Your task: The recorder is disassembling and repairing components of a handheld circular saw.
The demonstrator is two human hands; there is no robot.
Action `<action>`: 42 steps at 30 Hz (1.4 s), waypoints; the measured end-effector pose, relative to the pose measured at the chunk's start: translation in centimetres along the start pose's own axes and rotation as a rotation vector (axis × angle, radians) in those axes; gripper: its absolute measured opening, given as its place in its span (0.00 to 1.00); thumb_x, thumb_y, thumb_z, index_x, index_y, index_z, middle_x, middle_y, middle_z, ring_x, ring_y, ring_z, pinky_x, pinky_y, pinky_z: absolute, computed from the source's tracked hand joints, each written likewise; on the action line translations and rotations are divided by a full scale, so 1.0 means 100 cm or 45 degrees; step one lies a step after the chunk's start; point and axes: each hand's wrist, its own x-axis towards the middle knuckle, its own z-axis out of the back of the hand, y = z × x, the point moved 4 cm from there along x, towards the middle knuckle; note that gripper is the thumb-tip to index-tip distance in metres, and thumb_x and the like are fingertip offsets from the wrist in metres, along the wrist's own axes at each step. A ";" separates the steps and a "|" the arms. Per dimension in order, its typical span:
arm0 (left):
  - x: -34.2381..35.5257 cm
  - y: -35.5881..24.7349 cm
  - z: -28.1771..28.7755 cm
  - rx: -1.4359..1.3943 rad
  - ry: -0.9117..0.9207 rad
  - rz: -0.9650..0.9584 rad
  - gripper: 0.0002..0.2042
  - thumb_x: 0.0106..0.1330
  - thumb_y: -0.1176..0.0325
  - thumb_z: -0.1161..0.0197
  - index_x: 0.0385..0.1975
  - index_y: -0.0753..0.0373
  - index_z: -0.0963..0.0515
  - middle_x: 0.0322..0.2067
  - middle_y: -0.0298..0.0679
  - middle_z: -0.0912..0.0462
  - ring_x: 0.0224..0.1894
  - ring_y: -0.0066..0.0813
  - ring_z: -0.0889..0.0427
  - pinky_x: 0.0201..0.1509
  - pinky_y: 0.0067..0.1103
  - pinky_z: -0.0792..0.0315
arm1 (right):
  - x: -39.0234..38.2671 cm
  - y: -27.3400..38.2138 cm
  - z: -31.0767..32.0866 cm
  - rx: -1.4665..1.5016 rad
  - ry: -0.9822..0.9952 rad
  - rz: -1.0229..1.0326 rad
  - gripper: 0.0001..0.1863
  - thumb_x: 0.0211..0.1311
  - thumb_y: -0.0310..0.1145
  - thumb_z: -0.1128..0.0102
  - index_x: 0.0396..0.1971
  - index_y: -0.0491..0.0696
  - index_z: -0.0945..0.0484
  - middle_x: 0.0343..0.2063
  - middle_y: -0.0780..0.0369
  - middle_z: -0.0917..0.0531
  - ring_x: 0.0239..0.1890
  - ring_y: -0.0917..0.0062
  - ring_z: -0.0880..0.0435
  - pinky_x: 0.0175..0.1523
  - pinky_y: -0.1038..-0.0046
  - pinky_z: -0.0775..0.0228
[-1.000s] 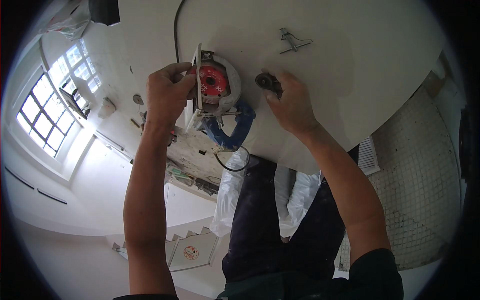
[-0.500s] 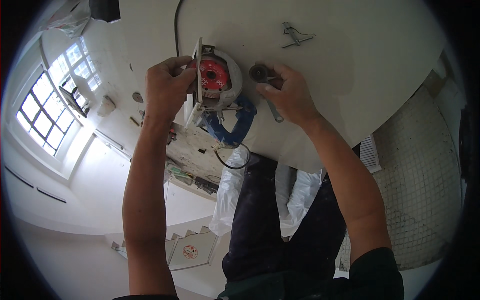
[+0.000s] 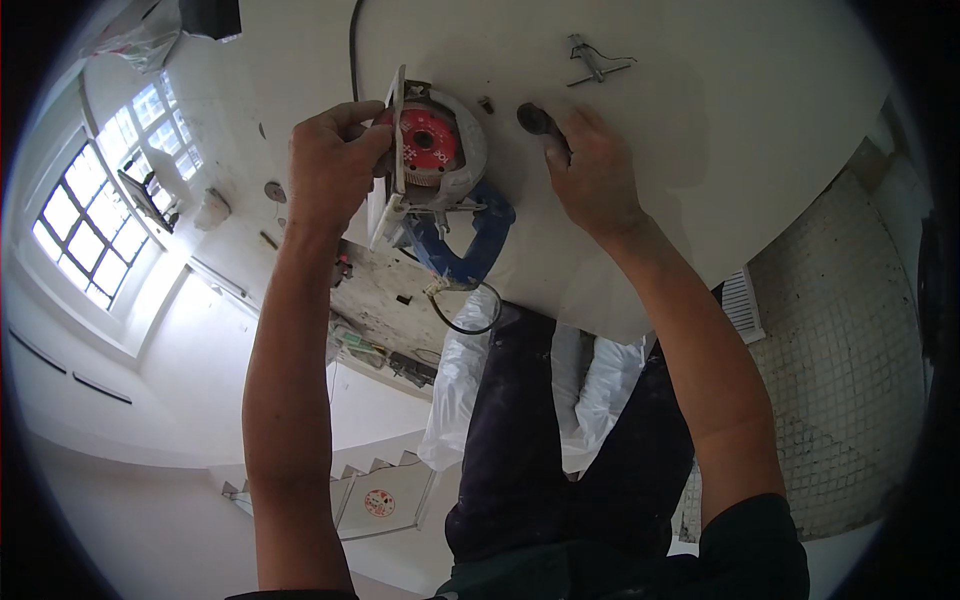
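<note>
A hand-held circular saw point(image 3: 465, 255) with a blue handle and a pale guard lies on the white board point(image 3: 700, 190). Its red disc point(image 3: 428, 140) faces up. My left hand point(image 3: 335, 165) pinches at the edge of the saw's base plate point(image 3: 398, 150) beside the disc; the fingertips behind the plate are partly hidden. To the right, my right hand point(image 3: 598, 170) is closed around a ratchet wrench point(image 3: 534, 118), its round head pointing toward the saw and most of its handle under the hand. A small dark bolt-like piece point(image 3: 486, 103) lies between the saw and the wrench.
Beyond my right hand lies a metal T-shaped key point(image 3: 594, 65) with a thin cord. The saw's black cable point(image 3: 354, 60) runs off the far side. White plastic bags point(image 3: 462, 390) hang or lie by my legs. Tools point(image 3: 385, 362) lie on the floor to the left.
My right hand and the wrench have moved slightly right, away from the saw, and the wrench handle has turned under the hand. The small bolt-like piece now shows on the board. My left hand stays put.
</note>
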 end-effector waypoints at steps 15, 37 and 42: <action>0.001 0.005 -0.001 -0.015 0.001 -0.013 0.19 0.65 0.71 0.34 0.52 0.76 0.21 0.21 0.35 0.20 0.19 0.16 0.26 0.19 0.15 0.36 | 0.013 -0.005 -0.010 0.374 0.309 -0.413 0.20 0.62 0.27 0.39 0.54 0.42 0.26 0.39 0.54 0.18 0.37 0.60 0.16 0.43 0.65 0.22; 0.001 0.002 0.000 -0.002 -0.012 0.003 0.18 0.65 0.72 0.34 0.52 0.76 0.21 0.22 0.36 0.19 0.19 0.16 0.27 0.19 0.16 0.37 | 0.039 0.066 -0.029 0.309 0.163 0.195 0.15 0.57 0.29 0.38 0.45 0.47 0.15 0.39 0.53 0.16 0.44 0.58 0.16 0.56 0.59 0.25; 0.001 0.000 0.001 -0.007 -0.004 -0.045 0.18 0.64 0.73 0.35 0.53 0.72 0.20 0.20 0.34 0.21 0.18 0.16 0.28 0.19 0.15 0.37 | 0.042 0.064 -0.024 0.301 0.339 0.225 0.15 0.57 0.29 0.39 0.45 0.48 0.14 0.43 0.56 0.16 0.47 0.59 0.16 0.57 0.61 0.24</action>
